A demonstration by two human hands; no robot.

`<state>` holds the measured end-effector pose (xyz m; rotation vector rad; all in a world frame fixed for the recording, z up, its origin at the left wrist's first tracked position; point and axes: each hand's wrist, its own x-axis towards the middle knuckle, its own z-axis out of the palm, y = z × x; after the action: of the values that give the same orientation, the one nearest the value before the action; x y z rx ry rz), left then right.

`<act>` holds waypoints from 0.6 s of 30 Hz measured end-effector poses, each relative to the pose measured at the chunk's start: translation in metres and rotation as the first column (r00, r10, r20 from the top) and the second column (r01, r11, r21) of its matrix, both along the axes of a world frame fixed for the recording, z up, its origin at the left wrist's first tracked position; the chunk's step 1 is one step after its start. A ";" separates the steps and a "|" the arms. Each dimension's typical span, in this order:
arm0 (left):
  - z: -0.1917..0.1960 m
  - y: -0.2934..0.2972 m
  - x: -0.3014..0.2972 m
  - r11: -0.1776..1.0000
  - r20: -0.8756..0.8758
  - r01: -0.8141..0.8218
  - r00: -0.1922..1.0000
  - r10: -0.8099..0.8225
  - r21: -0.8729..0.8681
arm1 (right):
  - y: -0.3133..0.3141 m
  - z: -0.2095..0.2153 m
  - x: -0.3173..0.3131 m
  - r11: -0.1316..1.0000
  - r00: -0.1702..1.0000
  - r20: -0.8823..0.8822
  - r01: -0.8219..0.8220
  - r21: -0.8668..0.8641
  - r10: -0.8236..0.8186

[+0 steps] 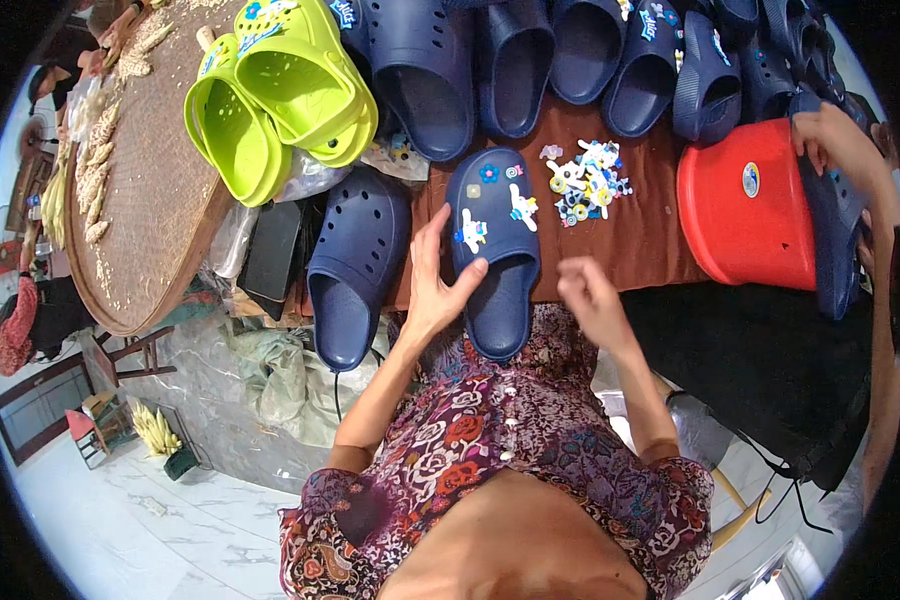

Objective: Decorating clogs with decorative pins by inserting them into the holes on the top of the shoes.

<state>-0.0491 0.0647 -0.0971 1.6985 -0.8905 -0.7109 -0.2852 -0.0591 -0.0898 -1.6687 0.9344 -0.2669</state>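
A navy clog lies in front of me, toe away, with a blue flower charm, white character charms and smaller charms on its top. My left hand grips its left side, thumb over the edge of the foot opening. Just right of the clog hovers my right hand, slightly blurred, fingers curled together; anything in them is hidden. Beyond it, a pile of small white, blue and yellow charms sits on the brown cloth. Left of my left hand lies a second navy clog, with bare holes.
Lime-green clogs stand at the far left by a round woven tray. Several navy clogs line the back. At right is a red plastic bin; another person's hand holds a navy clog beside it.
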 end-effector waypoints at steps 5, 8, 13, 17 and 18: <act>0.003 -0.031 0.005 0.995 0.275 -0.038 0.961 0.011 0.093 | -0.041 0.019 0.066 0.975 0.994 -0.046 0.085 -0.204 -0.097; 0.005 -0.042 0.005 0.998 0.338 -0.013 0.941 -0.010 0.068 | -0.047 0.016 0.093 0.940 0.989 -0.145 -0.033 -0.340 -0.018; 0.008 -0.049 0.009 0.993 0.382 0.000 0.923 -0.044 0.115 | -0.054 0.022 0.101 0.930 0.957 -0.284 -0.162 -0.330 0.066; 0.006 -0.059 0.015 0.999 0.394 -0.011 0.919 -0.011 0.053 | -0.060 0.025 0.101 0.935 0.969 -0.238 -0.144 -0.325 0.066; 0.004 -0.061 0.018 1.000 0.379 -0.007 0.925 -0.001 0.020 | -0.065 0.030 0.104 0.962 0.972 -0.224 -0.130 -0.240 0.076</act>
<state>-0.0311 0.0035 -0.0930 1.8907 -1.1493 -0.3922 -0.1807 -0.1239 -0.0599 -2.0062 0.9996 -0.1414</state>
